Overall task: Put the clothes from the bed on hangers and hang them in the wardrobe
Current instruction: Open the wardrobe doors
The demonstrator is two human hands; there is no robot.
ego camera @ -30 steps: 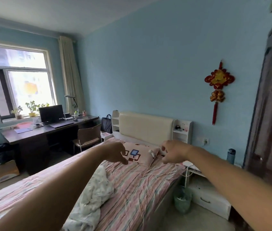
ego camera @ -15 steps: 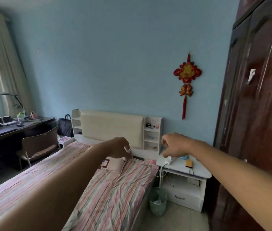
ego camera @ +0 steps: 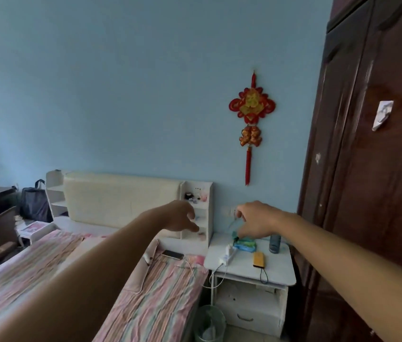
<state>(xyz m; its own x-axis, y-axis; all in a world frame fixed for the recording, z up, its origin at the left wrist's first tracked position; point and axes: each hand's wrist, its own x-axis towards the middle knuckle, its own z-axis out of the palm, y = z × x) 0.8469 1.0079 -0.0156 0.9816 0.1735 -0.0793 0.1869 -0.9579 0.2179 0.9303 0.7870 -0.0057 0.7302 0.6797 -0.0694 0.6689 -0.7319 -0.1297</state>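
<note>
Both arms outstretched mid-frame; left hand (ego camera: 179,217) and right hand (ego camera: 254,222) loosely curled, grasping nothing; no clothes or hangers in view; bed (ego camera: 145,287) lower left; wardrobe (ego camera: 372,169) shut, right edge; step seems approach to wardrobe; next move likely opening door.

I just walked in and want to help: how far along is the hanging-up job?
Nothing looks done: the wardrobe doors are closed, and no hanger or hung garment shows. In hand: nothing, since the left hand and the right hand are both held out empty, fingers loosely curled, over the bed end and the nightstand. Left: opening the wardrobe, fetching hangers, hanging the clothes. No clothes show in this view.
</note>
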